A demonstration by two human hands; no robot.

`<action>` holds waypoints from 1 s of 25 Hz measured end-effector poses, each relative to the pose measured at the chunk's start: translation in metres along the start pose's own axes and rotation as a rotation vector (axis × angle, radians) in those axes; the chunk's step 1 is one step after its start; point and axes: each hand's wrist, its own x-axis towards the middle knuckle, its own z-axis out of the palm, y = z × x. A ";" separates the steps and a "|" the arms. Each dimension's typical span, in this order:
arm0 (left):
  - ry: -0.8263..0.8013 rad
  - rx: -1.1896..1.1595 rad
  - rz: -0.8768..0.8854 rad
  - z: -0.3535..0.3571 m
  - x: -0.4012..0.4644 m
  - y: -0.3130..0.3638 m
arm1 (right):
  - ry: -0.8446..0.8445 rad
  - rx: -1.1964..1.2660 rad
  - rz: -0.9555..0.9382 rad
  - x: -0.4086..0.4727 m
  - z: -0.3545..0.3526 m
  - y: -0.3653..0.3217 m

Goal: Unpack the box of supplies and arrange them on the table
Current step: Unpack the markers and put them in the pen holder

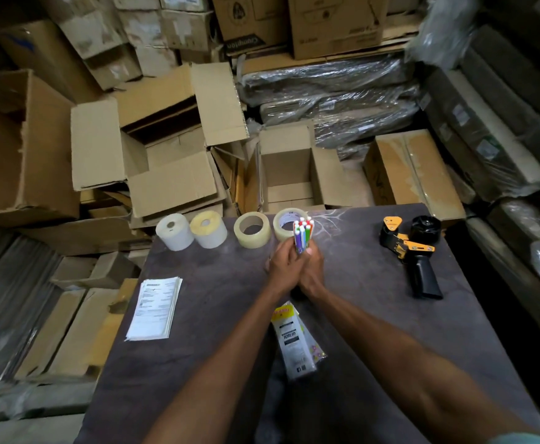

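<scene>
Along the counter's far edge stand two white paper label rolls (172, 231) (208, 229) and two clear tape rolls (252, 229) (286, 224); one black-and-yellow tape dispenser (410, 251) lies near the right edge, one stack of printed sheets (155, 308) at the left edge.

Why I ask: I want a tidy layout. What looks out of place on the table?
The empty pen packet lies askew near the front, under the forearms, apart from the neat roll row. The tape dispenser lies tipped on its side.

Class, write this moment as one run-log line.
hands: left hand and right hand grip pen bundle upright | table: four rolls in row | pen wrapper lying empty
</scene>
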 end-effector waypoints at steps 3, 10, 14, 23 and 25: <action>-0.029 -0.020 -0.006 0.004 0.002 -0.009 | 0.013 -0.028 -0.012 0.000 -0.001 0.005; 0.002 -0.045 0.000 0.001 0.006 -0.014 | 0.005 -0.058 -0.023 0.008 0.004 0.019; -0.005 -0.077 -0.006 0.000 0.003 -0.016 | 0.033 -0.073 -0.063 0.008 0.001 0.021; -0.055 -0.295 -0.173 -0.010 -0.009 -0.016 | 0.083 -0.128 -0.182 -0.002 -0.023 0.004; -0.060 -0.353 -0.170 -0.014 -0.013 -0.012 | 0.142 -0.119 -0.218 0.001 -0.032 0.001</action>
